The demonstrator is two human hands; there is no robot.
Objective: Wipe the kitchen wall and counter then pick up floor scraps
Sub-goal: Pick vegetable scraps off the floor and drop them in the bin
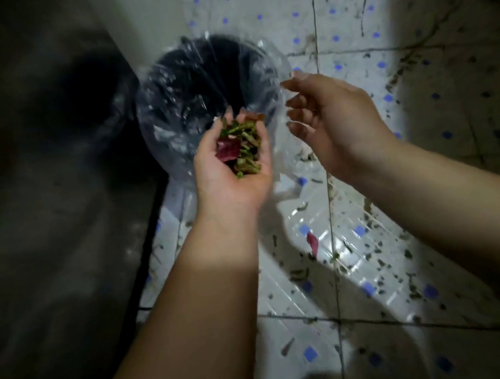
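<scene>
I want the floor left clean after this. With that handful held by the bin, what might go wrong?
The left hand cups a loose heap of green and red vegetable scraps just at the near rim of the black bin lined with a clear plastic bag, so bits may fall outside. The right hand holds nothing. Other scraps litter the white blue-dotted tile floor.

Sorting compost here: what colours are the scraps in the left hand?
Mostly green stems with one dark red leaf piece, seen in the head view: scraps cupped in the left hand.

Two bare forearms, no sleeves, rings or watch.
</scene>
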